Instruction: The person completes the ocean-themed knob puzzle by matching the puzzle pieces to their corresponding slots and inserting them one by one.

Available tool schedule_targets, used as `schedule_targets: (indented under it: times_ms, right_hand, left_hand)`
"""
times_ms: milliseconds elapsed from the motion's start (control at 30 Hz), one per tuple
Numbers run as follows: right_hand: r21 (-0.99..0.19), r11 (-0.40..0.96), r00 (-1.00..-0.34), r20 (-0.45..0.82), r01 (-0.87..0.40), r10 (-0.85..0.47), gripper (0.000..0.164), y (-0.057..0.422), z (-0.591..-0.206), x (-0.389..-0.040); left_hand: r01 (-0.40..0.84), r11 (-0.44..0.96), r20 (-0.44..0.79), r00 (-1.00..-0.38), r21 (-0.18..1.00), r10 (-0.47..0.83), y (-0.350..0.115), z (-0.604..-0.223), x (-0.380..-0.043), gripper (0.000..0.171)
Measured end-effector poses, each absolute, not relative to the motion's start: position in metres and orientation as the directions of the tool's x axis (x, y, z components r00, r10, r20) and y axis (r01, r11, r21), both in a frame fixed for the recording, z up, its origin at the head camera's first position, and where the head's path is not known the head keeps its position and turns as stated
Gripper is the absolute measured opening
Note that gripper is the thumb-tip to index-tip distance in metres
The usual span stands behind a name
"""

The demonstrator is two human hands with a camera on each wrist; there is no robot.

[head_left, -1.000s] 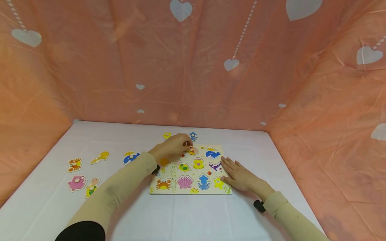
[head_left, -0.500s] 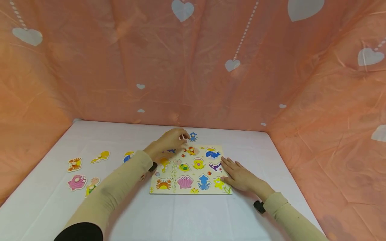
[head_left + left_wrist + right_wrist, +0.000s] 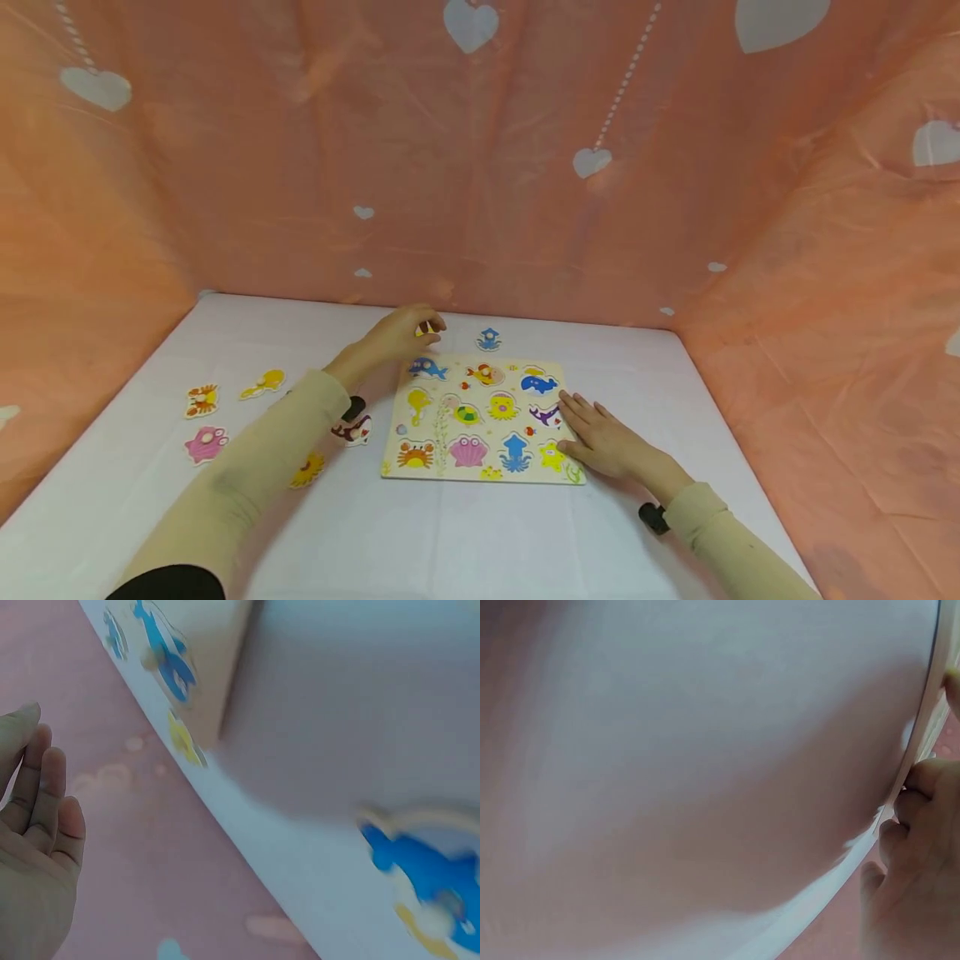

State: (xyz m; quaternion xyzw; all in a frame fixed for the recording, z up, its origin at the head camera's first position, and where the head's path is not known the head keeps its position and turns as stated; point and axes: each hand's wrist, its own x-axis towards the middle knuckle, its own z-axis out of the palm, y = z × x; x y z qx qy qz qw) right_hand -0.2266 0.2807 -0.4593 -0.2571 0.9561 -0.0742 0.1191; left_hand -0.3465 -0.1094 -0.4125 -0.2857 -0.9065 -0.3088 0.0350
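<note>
A wooden sea-animal puzzle board [image 3: 483, 481] lies on the table. My left hand [image 3: 393, 335] hovers beyond its far left corner with fingers bent loosely. Between thumb and fingers in the head view shows part of a yellow star piece [image 3: 424, 329]; the left wrist view has the star piece [image 3: 184, 739] on the table, apart from the hand [image 3: 37, 817]. A blue dolphin piece [image 3: 165, 656] with a knob sits at the board's corner. Flat, my right hand [image 3: 611, 439] rests its fingers on the board's right edge.
A blue squid piece [image 3: 489, 339] lies beyond the board. To the left are a crab piece [image 3: 202, 401], a yellow piece [image 3: 263, 384], a pink shell piece [image 3: 206, 444], a purple piece [image 3: 353, 431] and a yellow octopus-like piece [image 3: 307, 471]. Behind the table hangs an orange curtain [image 3: 525, 242].
My left hand has left the fish piece on the board and moved back and left to the yellow star piece. The right hand stays at the board's edge. The head view has shifted slightly.
</note>
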Motion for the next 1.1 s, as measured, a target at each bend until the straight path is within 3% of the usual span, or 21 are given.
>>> schedule_targets:
  times_ms: [767, 1100]
  right_hand:
    - [-0.219, 0.858, -0.844, -0.181, -0.465, -0.504, 0.079, 0.282, -0.460, -0.224]
    - [-0.230, 0.860, -0.848, -0.180, -0.456, -0.498, 0.079, 0.281, -0.457, -0.222]
  left_hand:
    - [0.491, 0.744, 0.242, -0.871, 0.452, 0.428, -0.213, -0.422, -0.297, 0.018]
    - [0.448, 0.782, 0.144, -0.891, 0.433, 0.431, -0.240, -0.429, -0.278, 0.015]
